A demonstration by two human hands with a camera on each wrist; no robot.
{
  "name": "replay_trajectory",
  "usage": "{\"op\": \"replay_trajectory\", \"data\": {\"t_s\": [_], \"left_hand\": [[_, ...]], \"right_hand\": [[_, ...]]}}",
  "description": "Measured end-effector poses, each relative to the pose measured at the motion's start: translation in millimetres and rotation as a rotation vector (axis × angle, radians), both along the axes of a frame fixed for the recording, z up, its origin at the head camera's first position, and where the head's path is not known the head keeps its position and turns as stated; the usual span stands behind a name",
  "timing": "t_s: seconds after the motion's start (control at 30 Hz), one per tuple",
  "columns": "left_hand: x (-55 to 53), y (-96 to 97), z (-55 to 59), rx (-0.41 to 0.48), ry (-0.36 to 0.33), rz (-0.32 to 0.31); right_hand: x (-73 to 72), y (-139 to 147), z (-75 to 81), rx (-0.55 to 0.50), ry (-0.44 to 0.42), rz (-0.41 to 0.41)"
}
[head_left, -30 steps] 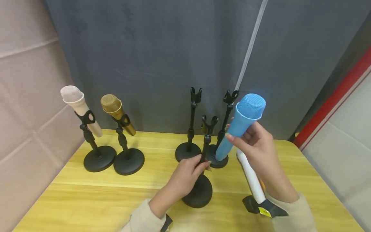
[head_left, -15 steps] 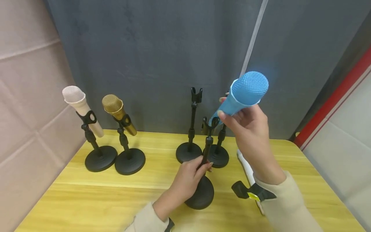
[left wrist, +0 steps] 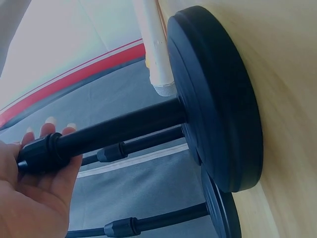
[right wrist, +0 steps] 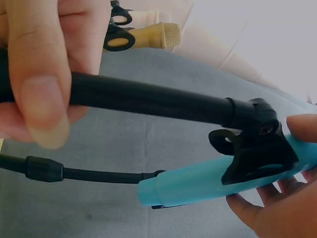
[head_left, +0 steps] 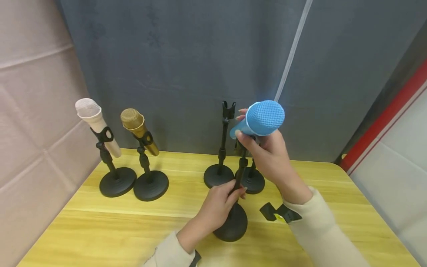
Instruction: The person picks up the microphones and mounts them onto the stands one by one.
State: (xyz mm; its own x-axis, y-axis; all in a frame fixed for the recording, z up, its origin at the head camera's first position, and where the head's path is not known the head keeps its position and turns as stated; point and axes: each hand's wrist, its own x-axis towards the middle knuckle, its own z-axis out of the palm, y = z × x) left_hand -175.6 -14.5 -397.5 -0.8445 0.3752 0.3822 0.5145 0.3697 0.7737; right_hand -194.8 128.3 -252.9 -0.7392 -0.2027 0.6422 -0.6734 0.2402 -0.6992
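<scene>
A blue microphone (head_left: pixel 265 118) is in my right hand (head_left: pixel 275 159), its mesh head tilted up toward the camera. My left hand (head_left: pixel 215 205) grips the pole of the nearest black microphone stand (head_left: pixel 231 224). In the right wrist view, that stand's clip (right wrist: pixel 262 153) lies against the blue handle (right wrist: pixel 198 178), with right-hand fingers (right wrist: pixel 282 213) curled round the microphone beyond it. Whether the handle is fully seated in the clip, I cannot tell. The left wrist view shows the left hand (left wrist: pixel 42 188) around the pole's collar, the round base at the tabletop.
Two stands at the left hold a white microphone (head_left: pixel 96 122) and a gold microphone (head_left: pixel 138 129). Behind the gripped stand are two more stands, one with a bare clip (head_left: pixel 228 110). Another white microphone (left wrist: pixel 159 64) lies on the table. A grey curtain (head_left: pixel 186 66) hangs behind.
My right hand has brought the blue microphone leftward, first up and then down, to the clip of the near stand. The left hand keeps its grip on the pole.
</scene>
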Motion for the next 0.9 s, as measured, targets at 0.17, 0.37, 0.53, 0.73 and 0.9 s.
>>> {"op": "replay_trajectory", "data": {"t_s": [0.17, 0.37, 0.53, 0.73, 0.9], "left_hand": [[-1.0, -0.2, -0.3, -0.005, -0.003, 0.000], [-0.7, -0.2, 0.8, -0.017, -0.009, 0.002], [0.3, -1.2, 2.7, -0.022, -0.032, -0.001], [0.3, -1.6, 2.7, -0.027, -0.032, -0.011], [0.1, -1.2, 3.3, -0.023, -0.029, -0.014]], "right_hand": [[-2.2, -2, -3.5, 0.025, -0.005, 0.014], [-5.9, -2, -7.9, 0.055, 0.006, -0.014], [-12.7, -2, -12.1, 0.108, 0.020, -0.067], [-21.0, -2, -19.0, 0.107, -0.011, -0.072], [-23.8, -2, -22.4, 0.065, -0.002, -0.061]]}}
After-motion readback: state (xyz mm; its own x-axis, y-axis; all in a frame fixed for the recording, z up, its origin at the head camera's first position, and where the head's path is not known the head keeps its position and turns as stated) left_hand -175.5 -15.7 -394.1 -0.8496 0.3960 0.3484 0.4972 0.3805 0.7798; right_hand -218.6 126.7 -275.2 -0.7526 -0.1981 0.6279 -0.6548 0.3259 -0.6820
